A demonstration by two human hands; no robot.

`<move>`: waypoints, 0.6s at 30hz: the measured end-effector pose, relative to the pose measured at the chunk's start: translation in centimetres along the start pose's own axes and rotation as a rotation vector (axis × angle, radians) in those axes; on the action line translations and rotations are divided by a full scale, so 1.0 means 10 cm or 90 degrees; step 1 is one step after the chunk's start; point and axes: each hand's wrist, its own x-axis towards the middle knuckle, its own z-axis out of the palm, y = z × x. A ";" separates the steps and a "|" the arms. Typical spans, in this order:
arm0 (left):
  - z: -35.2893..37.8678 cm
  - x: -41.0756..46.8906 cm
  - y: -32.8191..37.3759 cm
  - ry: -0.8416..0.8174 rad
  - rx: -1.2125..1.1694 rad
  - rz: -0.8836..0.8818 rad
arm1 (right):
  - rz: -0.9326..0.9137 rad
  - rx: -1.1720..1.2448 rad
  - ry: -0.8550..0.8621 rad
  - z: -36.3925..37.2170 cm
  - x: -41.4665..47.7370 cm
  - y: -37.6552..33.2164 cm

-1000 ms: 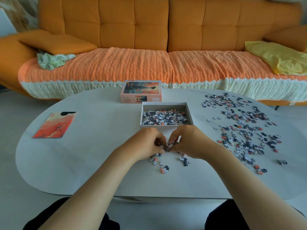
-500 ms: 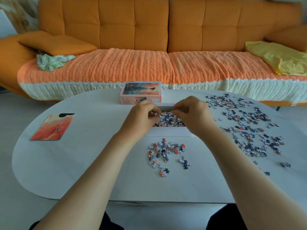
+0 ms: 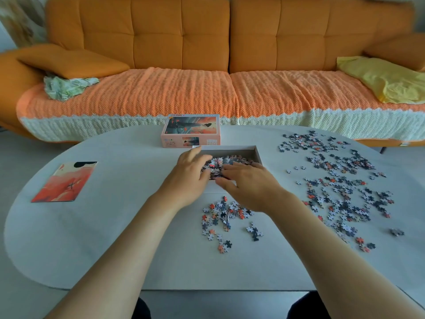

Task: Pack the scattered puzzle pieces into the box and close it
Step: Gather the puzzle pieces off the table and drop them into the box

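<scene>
over the box (image 3: 230, 148) rim, left hand (image 3: 190, 173) and right hand (image 3: 250, 185) spread flat.

- big orange sofa (image 3: 179, 35) along the back, knitted orange throw (image 3: 161, 93) over the seats
- orange cushion (image 3: 76, 63) at the left end, crumpled greenish cloth (image 3: 66, 85) tucked under it
- yellow blanket (image 3: 386, 81) at the right end
- pale rounded table (image 3: 103, 238) with a reddish picture card (image 3: 65, 181) lying flat on its left side
</scene>
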 end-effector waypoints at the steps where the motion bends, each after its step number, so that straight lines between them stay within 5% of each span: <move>1: 0.00 -0.01 0.01 0.026 0.024 0.032 | 0.014 -0.010 0.009 0.01 0.01 0.03; 5: 0.01 -0.02 0.07 -0.022 0.099 0.150 | 0.008 -0.017 0.063 0.00 -0.03 0.06; 11: -0.01 0.01 0.14 -0.165 0.255 0.064 | 0.113 -0.104 -0.005 -0.05 -0.10 -0.01; 16: -0.01 -0.02 0.13 -0.054 0.181 0.114 | 0.128 -0.151 0.041 -0.03 -0.09 0.03; 18: 0.00 -0.02 0.12 -0.088 0.197 0.110 | 0.119 -0.147 0.035 -0.01 -0.08 0.01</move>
